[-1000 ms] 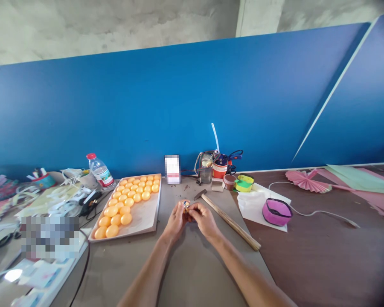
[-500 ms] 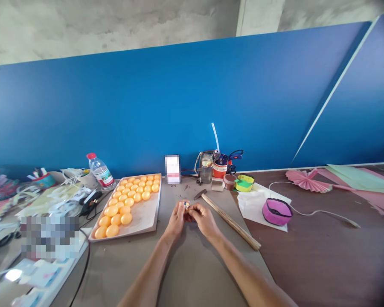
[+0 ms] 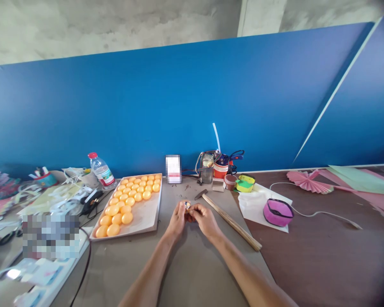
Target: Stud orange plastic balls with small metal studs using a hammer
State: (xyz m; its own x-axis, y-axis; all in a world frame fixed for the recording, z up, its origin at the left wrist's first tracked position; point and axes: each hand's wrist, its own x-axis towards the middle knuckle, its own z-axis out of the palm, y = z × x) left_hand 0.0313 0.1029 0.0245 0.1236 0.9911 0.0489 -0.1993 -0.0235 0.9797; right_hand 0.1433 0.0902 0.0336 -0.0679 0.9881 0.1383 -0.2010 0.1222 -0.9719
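Note:
My left hand (image 3: 178, 219) is closed around a small rounded piece (image 3: 187, 205) with blue, white and orange on its top; its exact kind is too small to make out. The fingertips of my right hand (image 3: 203, 216) pinch at the right side of the same piece. Both hands are close together above the grey mat (image 3: 192, 268). Just beyond my right hand lies a hammer (image 3: 232, 221) with a wooden handle and a dark head. To the left, a shallow white tray (image 3: 144, 219) holds several rows of orange balls (image 3: 130, 201).
A water bottle (image 3: 103, 172), cables and a power strip (image 3: 56, 273) crowd the left side. Along the blue partition (image 3: 179, 106) stand a glass jar (image 3: 206, 170), a red-and-white cup (image 3: 220, 171) and a yellow-green container (image 3: 245, 183). A purple container (image 3: 277, 213) sits on white paper at right.
Both hands stay in nearly the same place, with only slight finger movement at the piece. The whole view has shifted very slightly.

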